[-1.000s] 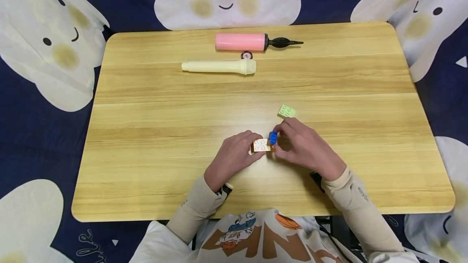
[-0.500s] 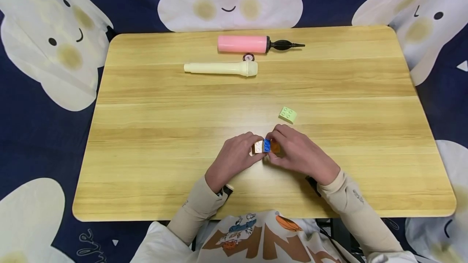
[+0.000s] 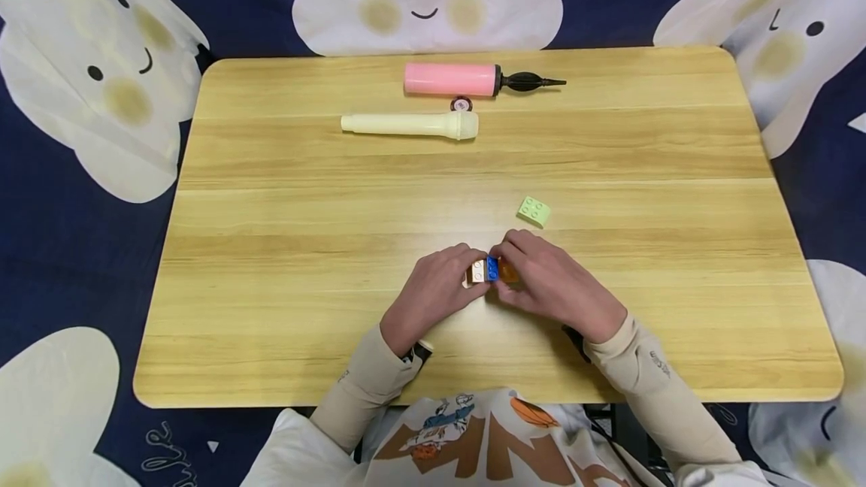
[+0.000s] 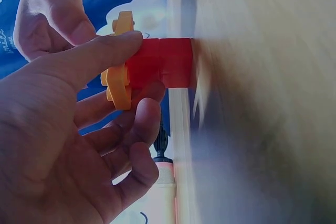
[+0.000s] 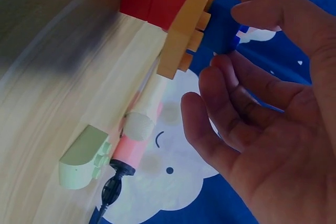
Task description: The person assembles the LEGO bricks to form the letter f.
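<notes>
Two red toy bricks stand stacked on the table, topped by a wider orange toy brick with studs. My left hand grips this stack, its thumb across the red and orange bricks in the left wrist view. A small blue toy brick sits against the studs on top, at about the middle of the orange brick. My right hand pinches the blue brick between thumb and index finger, the other fingers loosely bent. Beyond the right hand lies a light green toy brick, studs up.
Toward the back of the table lie a cream toy microphone and a pink hand pump with a black nozzle. A small dark round token is between them. Cloud-printed cloth surrounds the table.
My right hand has moved left with the blue brick, from the right part of the stack to its middle, then hardly moved. The left hand keeps its grip in place.
</notes>
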The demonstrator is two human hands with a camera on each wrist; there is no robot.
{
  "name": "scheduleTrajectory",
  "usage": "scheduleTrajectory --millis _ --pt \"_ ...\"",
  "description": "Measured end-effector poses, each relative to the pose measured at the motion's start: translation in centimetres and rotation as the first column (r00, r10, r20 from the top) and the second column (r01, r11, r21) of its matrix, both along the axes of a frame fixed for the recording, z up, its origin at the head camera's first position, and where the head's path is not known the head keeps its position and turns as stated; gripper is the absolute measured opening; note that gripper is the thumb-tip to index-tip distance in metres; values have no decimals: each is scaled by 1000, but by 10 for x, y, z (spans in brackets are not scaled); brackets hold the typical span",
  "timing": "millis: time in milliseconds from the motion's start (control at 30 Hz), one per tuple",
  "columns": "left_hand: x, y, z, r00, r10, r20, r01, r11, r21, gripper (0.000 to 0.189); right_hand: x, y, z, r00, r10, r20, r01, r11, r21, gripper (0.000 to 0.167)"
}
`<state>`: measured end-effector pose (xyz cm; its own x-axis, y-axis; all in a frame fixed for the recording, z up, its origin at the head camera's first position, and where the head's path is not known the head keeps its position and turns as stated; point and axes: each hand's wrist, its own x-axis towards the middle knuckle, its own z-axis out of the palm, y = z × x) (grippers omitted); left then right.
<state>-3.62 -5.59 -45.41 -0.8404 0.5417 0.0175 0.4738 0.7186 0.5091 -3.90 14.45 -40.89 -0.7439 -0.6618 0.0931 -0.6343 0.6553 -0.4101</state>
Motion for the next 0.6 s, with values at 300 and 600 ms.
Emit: scheduleTrajectory --millis 300,600 --pt "-1 1 0 1000 -1 -16 1 1000 -2 33 0 -2 5 999 -11 44 10 999 43 33" --pt "-1 1 0 1000 -1 1 1 1000 10 31 0 -2 6 999 -7 48 5 999 43 30"
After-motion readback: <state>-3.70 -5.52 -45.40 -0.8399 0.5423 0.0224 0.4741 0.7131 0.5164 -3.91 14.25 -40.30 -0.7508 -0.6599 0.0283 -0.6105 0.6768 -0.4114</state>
